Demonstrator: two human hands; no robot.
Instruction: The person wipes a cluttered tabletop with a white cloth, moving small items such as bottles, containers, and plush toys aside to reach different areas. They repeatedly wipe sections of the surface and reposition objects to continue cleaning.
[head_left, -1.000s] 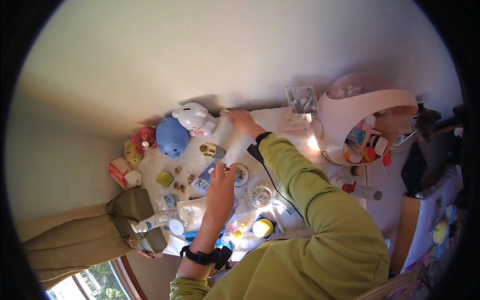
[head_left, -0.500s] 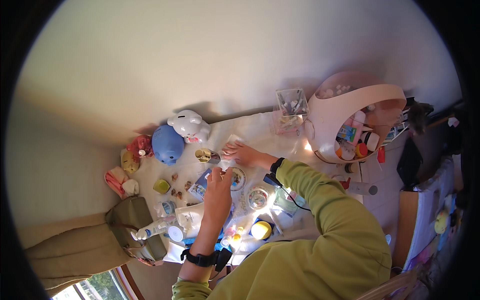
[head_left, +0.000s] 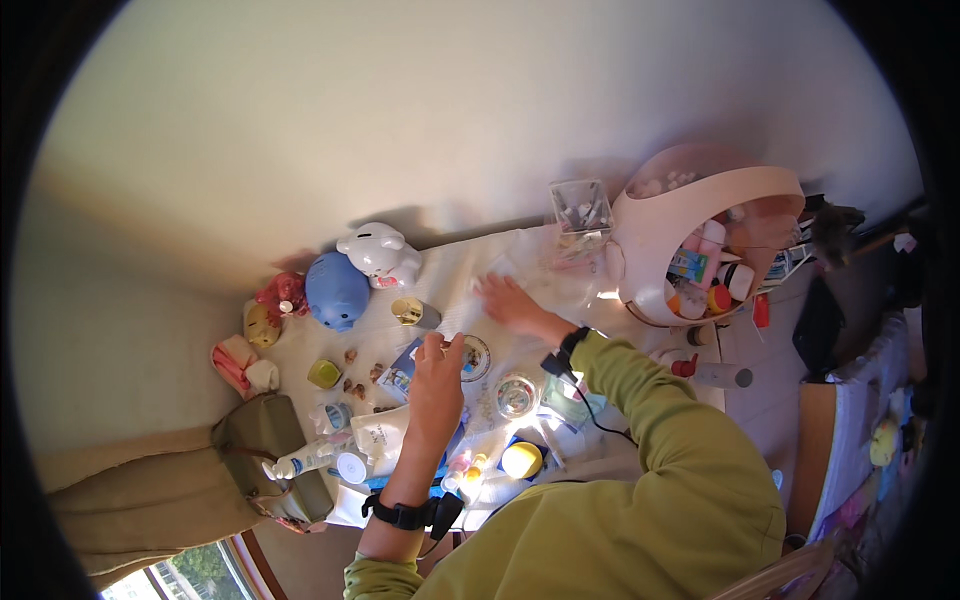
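Seen from above, a person in an olive-green top reaches over a cluttered, white-covered tabletop [head_left: 448, 272], the right hand [head_left: 514, 305] spread flat, palm down, its fingertips at a thin, pale cloth [head_left: 498, 268] near the wall side. The left hand [head_left: 437, 378] is raised with fingers curled, beside a small round dish [head_left: 477, 360]; whether it grips anything cannot be told. A metallic cup [head_left: 416, 313] stands near both hands, below a white animal-shaped bank [head_left: 378, 253].
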